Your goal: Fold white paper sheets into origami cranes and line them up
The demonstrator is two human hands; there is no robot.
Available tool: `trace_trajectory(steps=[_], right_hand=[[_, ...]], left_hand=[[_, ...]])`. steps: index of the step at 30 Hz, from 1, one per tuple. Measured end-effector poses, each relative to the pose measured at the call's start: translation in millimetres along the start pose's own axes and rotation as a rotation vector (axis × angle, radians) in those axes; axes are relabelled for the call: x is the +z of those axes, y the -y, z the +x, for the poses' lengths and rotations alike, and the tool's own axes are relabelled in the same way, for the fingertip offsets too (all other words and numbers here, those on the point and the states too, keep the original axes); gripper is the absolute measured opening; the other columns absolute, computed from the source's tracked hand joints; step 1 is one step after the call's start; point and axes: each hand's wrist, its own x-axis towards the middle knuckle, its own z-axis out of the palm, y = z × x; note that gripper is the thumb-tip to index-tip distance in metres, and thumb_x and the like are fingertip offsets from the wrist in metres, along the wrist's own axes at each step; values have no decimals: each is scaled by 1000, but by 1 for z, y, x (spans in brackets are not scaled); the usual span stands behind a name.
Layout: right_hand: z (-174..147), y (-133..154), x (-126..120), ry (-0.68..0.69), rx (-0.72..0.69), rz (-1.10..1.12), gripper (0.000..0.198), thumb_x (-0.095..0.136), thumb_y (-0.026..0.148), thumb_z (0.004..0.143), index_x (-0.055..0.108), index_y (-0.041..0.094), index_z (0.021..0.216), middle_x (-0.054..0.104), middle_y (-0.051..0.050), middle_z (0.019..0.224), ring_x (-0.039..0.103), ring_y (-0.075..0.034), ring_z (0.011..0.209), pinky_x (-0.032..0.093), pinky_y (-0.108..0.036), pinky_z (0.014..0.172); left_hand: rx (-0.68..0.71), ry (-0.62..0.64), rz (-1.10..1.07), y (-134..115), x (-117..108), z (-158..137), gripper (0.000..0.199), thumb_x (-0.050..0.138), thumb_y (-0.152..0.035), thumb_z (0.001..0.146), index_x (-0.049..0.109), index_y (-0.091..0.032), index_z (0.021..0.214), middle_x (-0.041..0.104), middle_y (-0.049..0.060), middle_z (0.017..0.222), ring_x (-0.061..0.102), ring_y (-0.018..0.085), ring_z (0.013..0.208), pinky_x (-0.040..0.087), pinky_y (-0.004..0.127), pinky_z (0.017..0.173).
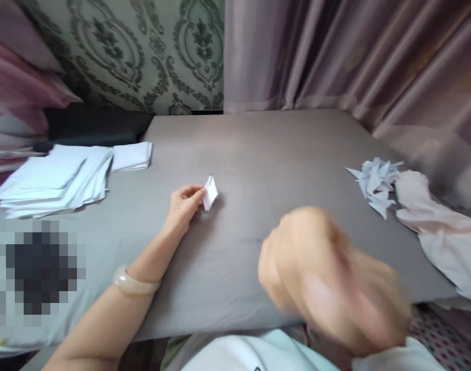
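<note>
My left hand (187, 202) pinches a small folded white paper (210, 194) between thumb and fingers, just above the grey cloth-covered table (250, 149). A pale bangle (137, 282) circles my left wrist. Close to the camera, my right hand (331, 278) is raised over the table's front edge. It looks curled, but motion smears its fingers, so whether anything is in them cannot be made out. To its right, some way off, lies a pile of pointed folded paper pieces (378, 183).
Stacked white paper sheets (61, 178) lie at the left, with a smaller stack (132, 156) beside them. A black object (96, 126) sits behind. Pale bunched cloth (439, 226) lies at the right edge. Curtains (297, 51) hang behind the table. The lower left is pixelated.
</note>
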Motion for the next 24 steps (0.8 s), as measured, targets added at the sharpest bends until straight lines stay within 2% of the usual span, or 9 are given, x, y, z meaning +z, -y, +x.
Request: trace_trajectory(steps=[1, 3, 5, 6, 8, 10, 16, 21, 24], right_hand=[[5, -1, 14, 9, 70, 155, 27, 48, 35, 94, 67, 16, 90, 66, 4, 72, 62, -11, 67, 53, -22, 56], [12, 1, 52, 104, 336, 589, 23, 47, 27, 95, 66, 18, 86, 66, 4, 67, 61, -8, 58, 49, -18, 53], [13, 9, 92, 262, 617, 934, 18, 50, 25, 92, 66, 18, 88, 68, 1, 74, 62, -9, 60, 49, -19, 57], [11, 15, 109, 342, 716, 1004, 16, 52, 26, 90, 66, 18, 91, 69, -1, 79, 63, -11, 65, 50, -21, 62], [5, 28, 134, 420, 730, 1006, 18, 53, 22, 87, 68, 20, 97, 68, -3, 91, 61, -13, 72, 49, -25, 70], [-1, 38, 144, 466, 691, 927, 25, 50, 17, 86, 67, 22, 103, 64, -5, 97, 61, -16, 84, 48, -28, 77], [-7, 48, 146, 513, 657, 743, 35, 46, 14, 84, 63, 19, 114, 59, -9, 101, 57, -21, 94, 47, -32, 78], [-9, 47, 149, 489, 662, 746, 31, 49, 17, 85, 65, 18, 111, 58, -9, 98, 58, -20, 88, 47, -31, 76], [-10, 48, 149, 477, 675, 743, 25, 52, 21, 86, 66, 19, 107, 58, -8, 96, 58, -19, 87, 47, -30, 75]], left_hand=[[4, -1, -5, 1, 0, 0, 30, 68, -34, 67, 67, -12, 87, 59, -1, 60, 46, 8, 48, 33, 20, 46], [25, 13, -24, 3, 0, 1, 38, 68, -30, 66, 65, -12, 98, 62, -1, 64, 49, 8, 50, 35, 20, 47], [82, 51, -9, 7, 1, 2, 39, 64, -28, 68, 63, -12, 103, 61, -2, 63, 49, 9, 50, 36, 20, 48], [102, 67, 28, 9, 1, 3, 33, 62, -27, 70, 63, -12, 100, 61, -2, 62, 49, 9, 50, 36, 20, 48], [141, 69, 137, 11, 1, 2, 21, 58, -25, 73, 66, -12, 89, 62, 0, 62, 52, 11, 54, 38, 21, 51], [158, 58, 256, 11, 0, 1, 17, 56, -24, 76, 68, -13, 83, 65, 2, 67, 56, 13, 61, 41, 23, 58], [286, 105, 594, 6, -12, -1, 27, 51, -15, 76, 72, -16, 92, 62, 7, 85, 58, 16, 74, 46, 29, 73], [369, 328, 626, 4, -32, 6, 36, 51, -9, 70, 70, -18, 100, 57, 6, 90, 55, 14, 73, 46, 27, 70], [382, 364, 600, 4, -39, 10, 30, 53, -13, 74, 70, -19, 98, 58, 5, 92, 53, 12, 70, 45, 26, 69]])
